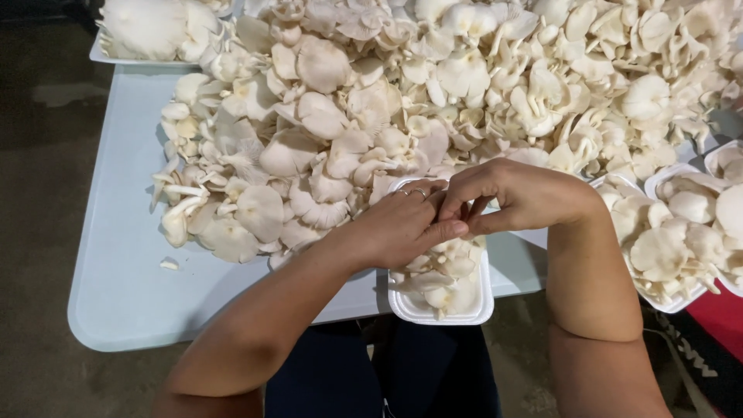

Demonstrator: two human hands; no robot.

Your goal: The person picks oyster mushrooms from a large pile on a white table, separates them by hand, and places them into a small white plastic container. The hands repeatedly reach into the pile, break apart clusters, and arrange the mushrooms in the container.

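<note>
Hands meet: your left hand (402, 228) and right hand (511, 193) touch, fingers curled together, just above a white foam tray (464, 310) of oyster mushrooms (445, 271).

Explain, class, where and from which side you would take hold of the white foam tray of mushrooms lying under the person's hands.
Probably best by the near short rim of the foam tray, coming from the person's side. That end overhangs the table edge, so fingers could slip beneath it, and it is free, while the left hand, right hand and heaped mushrooms cover the rest. Support it underneath.
</note>
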